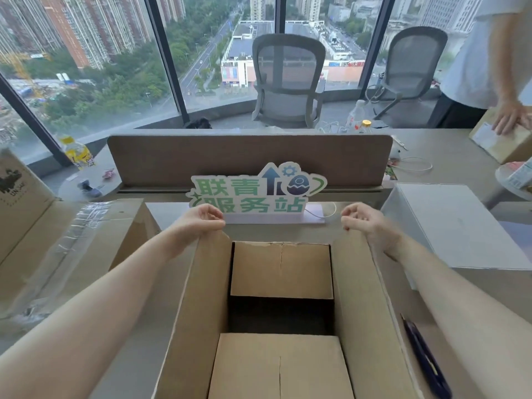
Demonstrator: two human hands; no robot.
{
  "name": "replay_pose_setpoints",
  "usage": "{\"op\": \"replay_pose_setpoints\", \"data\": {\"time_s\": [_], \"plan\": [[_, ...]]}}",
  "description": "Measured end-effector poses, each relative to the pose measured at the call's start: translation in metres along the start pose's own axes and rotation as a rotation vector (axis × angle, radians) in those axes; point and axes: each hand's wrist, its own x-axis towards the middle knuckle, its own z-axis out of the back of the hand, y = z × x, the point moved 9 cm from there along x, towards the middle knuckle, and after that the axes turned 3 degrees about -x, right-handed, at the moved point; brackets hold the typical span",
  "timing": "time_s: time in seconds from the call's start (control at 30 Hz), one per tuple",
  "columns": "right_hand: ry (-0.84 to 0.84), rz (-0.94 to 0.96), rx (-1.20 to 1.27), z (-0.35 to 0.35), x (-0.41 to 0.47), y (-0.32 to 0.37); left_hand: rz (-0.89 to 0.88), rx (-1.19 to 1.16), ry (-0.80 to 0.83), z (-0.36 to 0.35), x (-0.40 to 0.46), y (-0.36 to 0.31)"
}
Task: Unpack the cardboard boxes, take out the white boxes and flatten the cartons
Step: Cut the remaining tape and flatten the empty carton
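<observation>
Step in hand: flattening the emptied brown cardboard carton (pixel 280 312). Left hand (pixel 201 220) and right hand (pixel 362 221) pinch its side flaps' far corners. Next, likely: collapse the walls.

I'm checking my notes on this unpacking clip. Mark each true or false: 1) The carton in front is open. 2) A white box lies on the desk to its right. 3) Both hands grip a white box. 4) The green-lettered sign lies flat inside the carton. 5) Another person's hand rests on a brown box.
1) True: the carton has its flaps up.
2) True: the white box lies there.
3) False: the left hand and right hand are at the carton's flap tops.
4) False: the sign stands behind it.
5) True: that hand rests on the brown box.
</observation>
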Motion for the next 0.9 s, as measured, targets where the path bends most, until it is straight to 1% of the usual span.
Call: {"op": "replay_pose_setpoints", "data": {"time_s": [0.07, 0.1, 0.13, 0.2, 0.23, 0.27, 0.3, 0.33, 0.43, 0.5, 0.57, 0.6, 0.67, 0.73, 0.77, 0.83, 0.9], "plan": [[-0.003, -0.05, -0.221, 0.018, -0.002, -0.016, -0.003, 0.126, -0.079, 0.02, -0.006, 0.009], [-0.025, -0.057, -0.369, 0.027, -0.002, -0.025, -0.025, 0.256, -0.119, 0.03, -0.008, 0.013], [-0.046, -0.061, -0.567, 0.033, -0.004, -0.033, -0.05, 0.447, -0.144, 0.037, -0.011, 0.018], [-0.071, -0.074, -0.963, 0.033, -0.013, -0.045, -0.059, 0.899, -0.12, 0.033, -0.016, 0.032], [-0.082, -0.087, -1.094, 0.027, -0.02, -0.051, -0.05, 1.029, -0.097, 0.024, -0.02, 0.041], [-0.087, -0.108, -1.156, 0.017, -0.026, -0.057, -0.04, 1.063, -0.08, 0.013, -0.024, 0.05], [-0.09, -0.131, -1.146, 0.005, -0.033, -0.062, -0.021, 1.025, -0.067, 0.002, -0.028, 0.059], [-0.088, -0.16, -1.081, -0.007, -0.041, -0.066, 0.007, 0.944, -0.058, -0.009, -0.031, 0.069], [-0.015, -0.297, -0.668, -0.051, -0.061, -0.086, 0.123, 0.696, -0.032, -0.045, -0.039, 0.1], [0.052, -0.344, -0.389, -0.082, -0.073, -0.091, 0.179, 0.526, -0.024, -0.064, -0.041, 0.116], [0.056, -0.356, -0.246, -0.098, -0.078, -0.089, 0.22, 0.408, -0.015, -0.072, -0.041, 0.124], [0.05, -0.351, -0.23, -0.1, -0.077, -0.09, 0.226, 0.401, -0.003, -0.073, -0.041, 0.124], [0.059, -0.353, -0.279, -0.098, -0.076, -0.09, 0.217, 0.495, 0.013, -0.07, -0.041, 0.12], [0.051, -0.353, -0.419, -0.093, -0.074, -0.091, 0.18, 0.697, 0.005, -0.069, -0.043, 0.107], [0.046, -0.34, -0.52, -0.092, -0.075, -0.088, 0.15, 0.818, -0.012, -0.071, -0.045, 0.099], [0.031, -0.226, -0.796, -0.095, -0.073, -0.076, 0.097, 1.031, -0.038, -0.081, -0.048, 0.083], [0.052, -0.14, -1.035, -0.105, -0.071, -0.064, 0.076, 1.213, -0.029, -0.094, -0.049, 0.077]]}}
